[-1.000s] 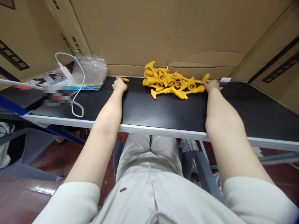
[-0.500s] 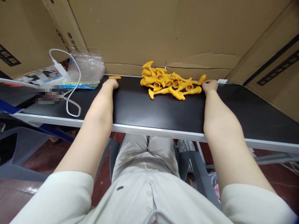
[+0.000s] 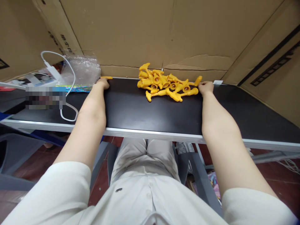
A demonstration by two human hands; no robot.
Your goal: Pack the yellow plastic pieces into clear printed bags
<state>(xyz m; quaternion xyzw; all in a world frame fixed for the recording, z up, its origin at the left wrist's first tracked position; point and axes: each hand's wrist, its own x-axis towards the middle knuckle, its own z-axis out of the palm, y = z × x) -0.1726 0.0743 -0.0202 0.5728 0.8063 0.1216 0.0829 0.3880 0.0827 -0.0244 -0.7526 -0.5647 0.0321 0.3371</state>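
Note:
My left hand (image 3: 102, 83) rests at the back left of the black tabletop, its fingers closed around a slim yellow plastic piece (image 3: 107, 77) that shows above the knuckles. To the right lies a heap of yellow plastic toy hammers (image 3: 167, 85), some with claw-like heads and some showing round hollow ends. At the heap's right end my right hand (image 3: 206, 87) has its fingers curled together against an upright yellow end (image 3: 198, 80) of one toy hammer. My own hand partly hides this grip.
A black table (image 3: 150, 115) with a metal front edge lies before me. Tall cardboard (image 3: 140, 34) walls its back and sides. At the left are a clear plastic bag (image 3: 82, 70), colourful packets (image 3: 78, 89) and a white cable (image 3: 74, 75). A white tag (image 3: 217, 82) lies behind my right hand.
The view has shifted slightly, so everything appears a little further left. Both hands keep their places by the same yellow pieces, and the heap looks unchanged.

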